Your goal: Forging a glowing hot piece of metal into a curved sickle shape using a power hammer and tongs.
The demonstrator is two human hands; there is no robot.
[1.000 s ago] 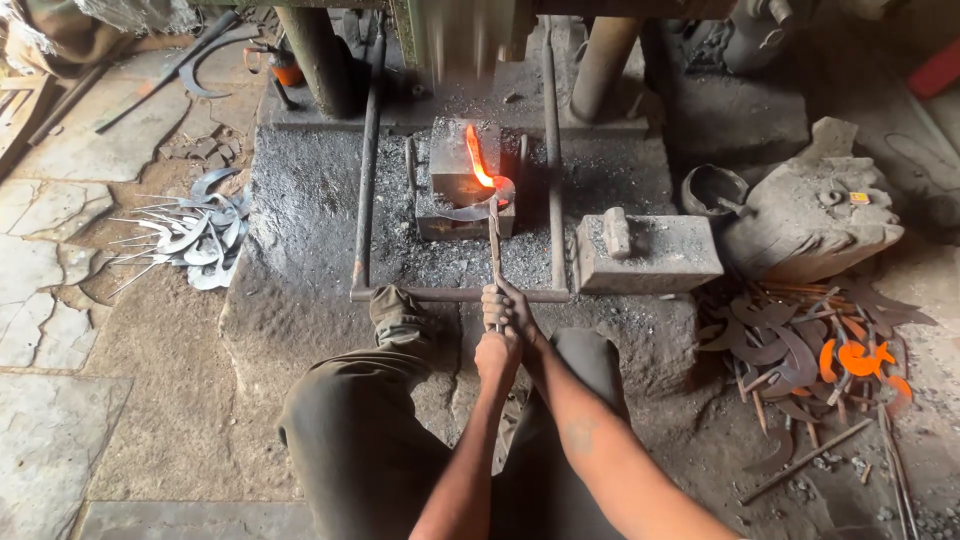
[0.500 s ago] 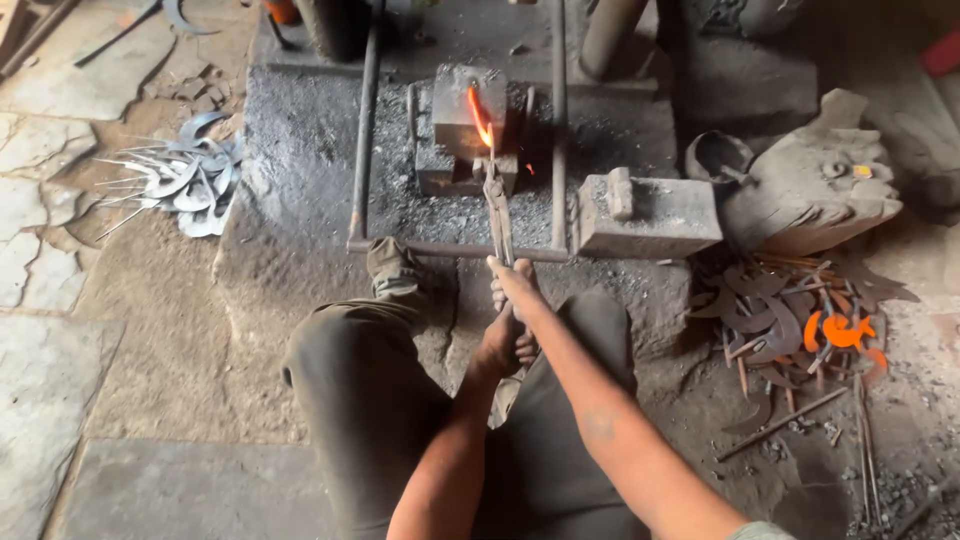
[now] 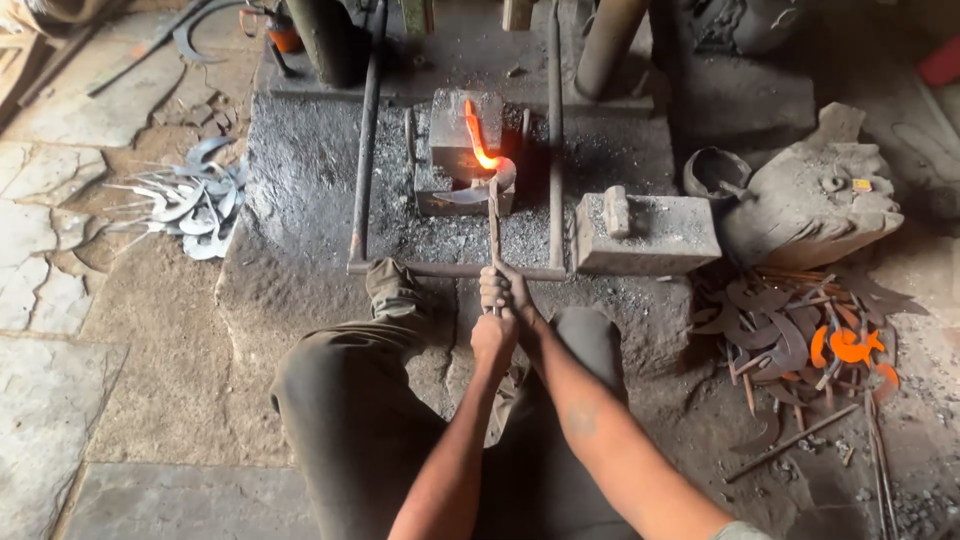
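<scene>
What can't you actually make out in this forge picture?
- Head view: tongs tips, hidden behind the glowing curved blade.
- Machine above the anvil block, cut off by the top edge.
- Left hand and right hand overlap; grip details hidden.
- Pile of blades, too small to count.

- The glowing curved blade (image 3: pixel 480 140) now lies further across the anvil block (image 3: pixel 462 150), its dark end hanging over the front edge.
- Both hands have drawn closer together on the tongs (image 3: pixel 494 225).

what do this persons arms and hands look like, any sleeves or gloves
Both arms are bare from what shows, with no sleeves in view. The left hand and right hand wear no gloves. A faint dark mark, perhaps a tattoo, sits on the right forearm. No watch or rings can be made out.
</scene>
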